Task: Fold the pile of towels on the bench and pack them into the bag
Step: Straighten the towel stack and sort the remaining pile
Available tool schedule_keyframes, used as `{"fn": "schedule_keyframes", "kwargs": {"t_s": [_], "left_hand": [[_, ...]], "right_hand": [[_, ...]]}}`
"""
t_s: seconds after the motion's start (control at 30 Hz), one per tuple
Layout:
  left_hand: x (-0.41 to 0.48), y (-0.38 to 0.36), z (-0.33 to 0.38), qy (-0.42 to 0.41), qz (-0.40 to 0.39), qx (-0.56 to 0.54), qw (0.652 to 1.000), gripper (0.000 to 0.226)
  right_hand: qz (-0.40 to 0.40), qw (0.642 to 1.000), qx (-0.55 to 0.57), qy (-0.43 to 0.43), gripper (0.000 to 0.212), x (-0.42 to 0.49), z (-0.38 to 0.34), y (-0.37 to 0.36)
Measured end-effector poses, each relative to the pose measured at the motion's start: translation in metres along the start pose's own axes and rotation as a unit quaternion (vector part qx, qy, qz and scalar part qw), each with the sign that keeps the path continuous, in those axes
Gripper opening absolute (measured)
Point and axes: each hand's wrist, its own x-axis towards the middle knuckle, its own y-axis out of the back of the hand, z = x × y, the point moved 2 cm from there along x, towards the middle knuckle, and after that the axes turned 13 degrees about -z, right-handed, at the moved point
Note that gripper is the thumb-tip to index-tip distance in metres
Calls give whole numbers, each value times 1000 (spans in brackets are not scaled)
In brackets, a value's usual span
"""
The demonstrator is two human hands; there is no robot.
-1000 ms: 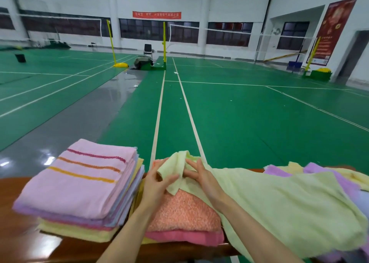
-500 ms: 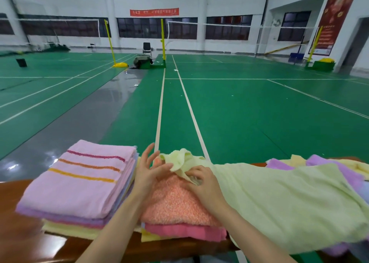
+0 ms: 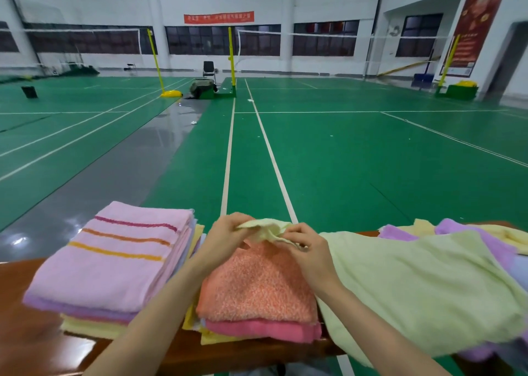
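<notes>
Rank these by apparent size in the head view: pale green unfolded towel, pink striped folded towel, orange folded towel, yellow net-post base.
1. pale green unfolded towel
2. pink striped folded towel
3. orange folded towel
4. yellow net-post base: looks smallest, but it stands far off, so its real size is unsure.

Left grip (image 3: 225,242) and right grip (image 3: 310,251) close together, both in pinches.

Nothing legible in view.
- Red banner (image 3: 219,18) on far wall, above dark windows: single row of pale characters, too blurred to read.
- Tall red poster (image 3: 475,24) on right wall: gold emblems near top, small pale print further down, light patch at bottom edge. All too small to make out.
- Language and script of both: cannot tell.
</notes>
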Motion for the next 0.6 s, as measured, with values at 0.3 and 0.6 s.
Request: {"fn": "schedule_keyframes", "kwargs": {"t_s": [0.3,0.6], "left_hand": [[3,44,23,15,255,-268,929,28],[-6,141,48,-60,536,-422,728,26]], "right_hand": [[58,985,-163,19,21,2,-1,20],[126,967,-221,-5,16,4,-7,48]]}}
